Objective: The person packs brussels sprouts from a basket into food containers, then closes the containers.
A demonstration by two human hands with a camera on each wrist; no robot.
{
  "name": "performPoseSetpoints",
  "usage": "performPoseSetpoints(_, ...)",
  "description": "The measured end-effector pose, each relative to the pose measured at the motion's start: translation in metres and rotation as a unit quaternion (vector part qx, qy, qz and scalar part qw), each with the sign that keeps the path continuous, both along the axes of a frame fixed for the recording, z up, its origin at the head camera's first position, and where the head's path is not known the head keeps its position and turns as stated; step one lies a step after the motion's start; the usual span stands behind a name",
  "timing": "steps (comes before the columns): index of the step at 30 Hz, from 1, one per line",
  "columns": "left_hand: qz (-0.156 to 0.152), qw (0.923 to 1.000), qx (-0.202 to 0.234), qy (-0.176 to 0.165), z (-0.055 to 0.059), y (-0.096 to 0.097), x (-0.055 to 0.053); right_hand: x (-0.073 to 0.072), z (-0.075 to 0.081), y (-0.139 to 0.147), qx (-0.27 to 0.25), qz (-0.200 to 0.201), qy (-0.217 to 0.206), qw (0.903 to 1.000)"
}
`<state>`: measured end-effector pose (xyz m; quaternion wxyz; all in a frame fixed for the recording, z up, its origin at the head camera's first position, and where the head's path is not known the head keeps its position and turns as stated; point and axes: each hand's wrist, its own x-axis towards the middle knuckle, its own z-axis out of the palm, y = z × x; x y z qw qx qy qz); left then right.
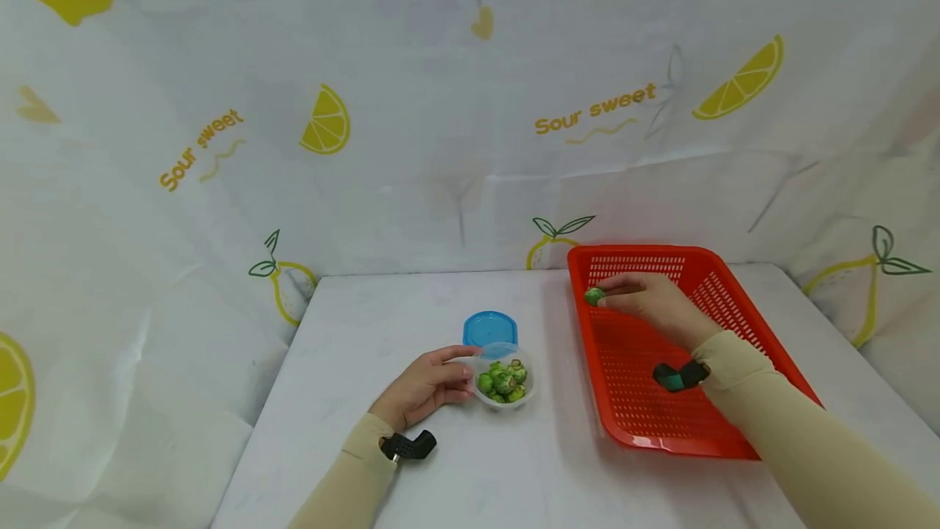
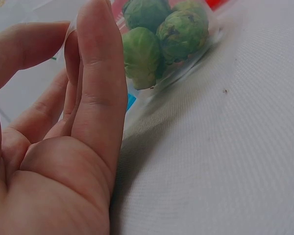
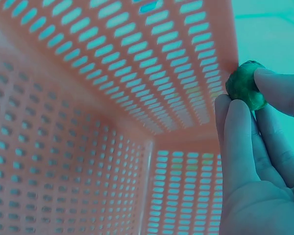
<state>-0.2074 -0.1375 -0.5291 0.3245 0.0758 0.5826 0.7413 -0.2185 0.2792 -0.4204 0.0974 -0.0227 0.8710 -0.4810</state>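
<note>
Between thumb and fingertips, my right hand [image 1: 649, 304] pinches one Brussels sprout [image 1: 596, 296] at the left rim of the red basket [image 1: 613, 423]. The right wrist view shows this sprout [image 3: 247, 85] close up, beside the basket's slotted wall. On the table to the left, my left hand [image 1: 433, 386] grips the left side of a small clear plastic bowl [image 1: 530, 386]. Several Brussels sprouts [image 1: 503, 380] lie in that bowl. Through its wall, the left wrist view shows green sprouts [image 2: 183, 35] just beyond my fingers.
Behind the bowl a blue lid [image 1: 489, 326] lies on the white table [image 1: 396, 308], partly overlapped by the bowl's rim. Inside the basket, the visible slotted floor is bare. A white lemon-print cloth [image 1: 411, 104] hangs along the back and left.
</note>
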Motion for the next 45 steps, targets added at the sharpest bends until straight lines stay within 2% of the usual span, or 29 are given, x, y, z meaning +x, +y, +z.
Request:
performPoseSetpoints(12,-0.005,1.0000,0.007,-0.003,-0.002,0.001,-0.001,0.011,0.017,-0.010,-0.021,0.011,0.013,0.9996)
performPoseSetpoints(18,-0.002,1.0000,0.006,-0.005,-0.002,-0.002,-0.002,0.013,0.021,-0.025,-0.013,0.023,0.030,0.9992)
performPoseSetpoints(27,-0.002,1.0000,0.006,-0.005,0.000,-0.001,-0.001,0.017,0.025,-0.053,-0.001,0.035,0.023,0.9991)
performPoseSetpoints(31,-0.004,1.0000,0.006,-0.006,0.001,-0.001,-0.001,0.016,0.025,-0.066,-0.024,0.044,0.014,0.9986)
performPoseSetpoints(35,-0.005,0.9999,0.006,-0.008,0.002,0.000,-0.001,0.016,0.023,-0.080,-0.046,0.062,-0.002,0.9970)
performPoseSetpoints(45,-0.001,0.9999,0.004,-0.010,0.000,-0.001,-0.002,0.016,0.023,-0.109,-0.044,0.105,-0.012,0.9934)
